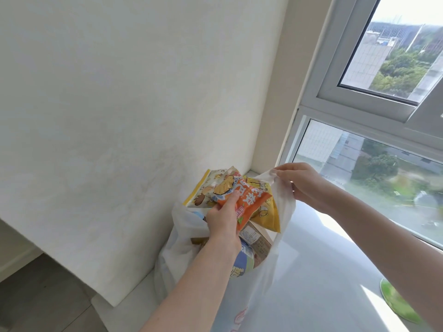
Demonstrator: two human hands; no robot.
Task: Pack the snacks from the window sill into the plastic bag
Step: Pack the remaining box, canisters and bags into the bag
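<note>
A white plastic bag (251,291) stands on the window sill (318,271) against the wall corner. My right hand (302,182) pinches one of its handles and lifts it, holding the mouth wide. My left hand (223,219) grips an orange snack packet (249,200) over the bag's mouth. Behind that packet a yellow snack bag (268,214) and a pale yellow-edged packet (206,190) stick up out of the bag. Deeper inside lie a brown box (257,238) and a blue-labelled pack (243,262).
A white wall (119,116) runs close along the left of the bag. The window (383,152) lines the right side of the sill. A green round object (398,303) lies on the sill under my right forearm. Grey floor (36,295) shows at lower left.
</note>
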